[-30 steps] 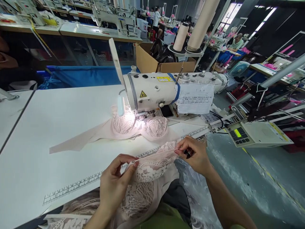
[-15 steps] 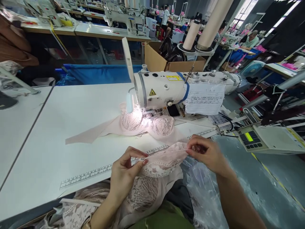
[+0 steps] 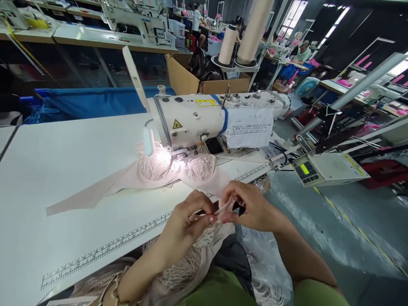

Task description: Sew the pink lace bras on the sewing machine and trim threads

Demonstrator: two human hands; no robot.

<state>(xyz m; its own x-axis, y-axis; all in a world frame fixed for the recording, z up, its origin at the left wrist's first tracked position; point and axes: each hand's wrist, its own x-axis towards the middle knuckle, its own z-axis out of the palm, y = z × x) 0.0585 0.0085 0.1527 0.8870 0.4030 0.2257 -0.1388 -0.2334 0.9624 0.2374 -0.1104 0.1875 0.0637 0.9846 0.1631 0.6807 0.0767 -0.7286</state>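
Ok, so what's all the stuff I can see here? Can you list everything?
White industrial sewing machine: one, white, back of the table.
Pale pink lace bra: one, pink, lying under the machine's lit needle.
White flat work table: one, white, with a printed ruler strip along its front edge.
Handwritten paper sheet: one, white, taped on the machine.
Cream thread cones: two, cream, behind the machine.
Brown cardboard box: one, brown, behind the table.
Grey control panel: one, right side.
Pink lace piece: one, pink, in the lap, pinched by both hands.
Left hand: pinching lace.
Right hand: pinching lace.
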